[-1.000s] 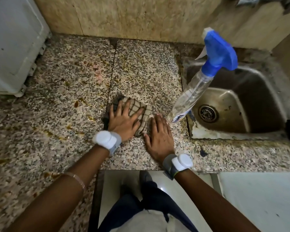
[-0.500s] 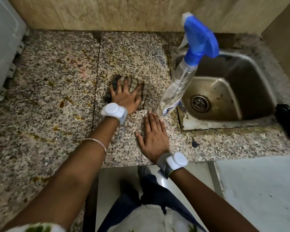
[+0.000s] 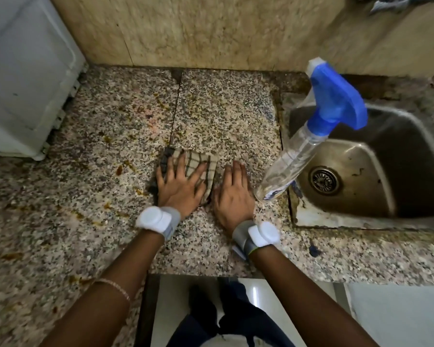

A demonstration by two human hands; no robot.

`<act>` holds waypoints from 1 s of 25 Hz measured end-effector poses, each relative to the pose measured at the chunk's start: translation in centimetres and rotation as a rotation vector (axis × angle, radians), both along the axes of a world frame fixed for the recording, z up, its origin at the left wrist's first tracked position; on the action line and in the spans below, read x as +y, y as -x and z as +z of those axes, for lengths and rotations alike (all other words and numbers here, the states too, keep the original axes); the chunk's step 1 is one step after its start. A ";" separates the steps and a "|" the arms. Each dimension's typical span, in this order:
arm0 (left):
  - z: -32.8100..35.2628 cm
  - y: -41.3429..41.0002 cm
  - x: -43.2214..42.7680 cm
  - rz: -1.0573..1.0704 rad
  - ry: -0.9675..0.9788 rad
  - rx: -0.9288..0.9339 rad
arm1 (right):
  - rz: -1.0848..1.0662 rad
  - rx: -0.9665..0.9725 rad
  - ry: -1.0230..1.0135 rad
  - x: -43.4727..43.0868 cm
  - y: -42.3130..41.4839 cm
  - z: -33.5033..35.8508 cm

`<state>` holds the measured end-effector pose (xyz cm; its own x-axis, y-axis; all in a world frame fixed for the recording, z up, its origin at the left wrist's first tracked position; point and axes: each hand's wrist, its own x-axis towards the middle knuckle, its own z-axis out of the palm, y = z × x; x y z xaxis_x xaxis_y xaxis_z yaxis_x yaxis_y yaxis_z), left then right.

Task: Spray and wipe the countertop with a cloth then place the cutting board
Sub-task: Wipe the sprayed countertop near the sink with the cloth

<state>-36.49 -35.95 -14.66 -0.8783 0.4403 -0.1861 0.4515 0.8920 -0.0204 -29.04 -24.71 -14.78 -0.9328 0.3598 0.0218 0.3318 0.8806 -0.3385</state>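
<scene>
A checked brown cloth (image 3: pixel 198 162) lies flat on the speckled granite countertop (image 3: pixel 85 196). My left hand (image 3: pixel 179 186) presses down on it with fingers spread. My right hand (image 3: pixel 233 194) rests flat on the bare counter just right of the cloth, holding nothing. A clear spray bottle (image 3: pixel 296 156) with a blue trigger head stands at the counter's edge beside the sink, just right of my right hand. Brown stains dot the counter left of the cloth. No cutting board is in view.
A steel sink (image 3: pixel 376 171) with a drain is set into the counter at the right. A white appliance (image 3: pixel 23 78) stands at the back left. A tiled wall (image 3: pixel 198 31) runs behind. The counter's front edge is near my wrists.
My left hand has slid the cloth back toward me after a push away. The right hand has stayed flat on the counter. The view has shifted with my head.
</scene>
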 end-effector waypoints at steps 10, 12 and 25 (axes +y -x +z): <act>-0.5 3.0 0.1 0.006 -0.008 0.012 | -0.046 -0.098 -0.110 1.2 2.0 -1.7; -0.4 4.5 0.5 -0.001 -0.027 -0.004 | -0.051 -0.100 -0.099 1.2 2.1 -1.6; 1.1 12.6 8.5 -0.108 -0.039 -0.098 | -0.089 -0.048 -0.121 0.9 2.3 -1.3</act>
<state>-49.07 -27.44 -13.52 -0.8039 0.5398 -0.2497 0.5430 0.8374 0.0621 -31.29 -23.83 -16.05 -0.8982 0.4388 0.0260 0.4238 0.8801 -0.2140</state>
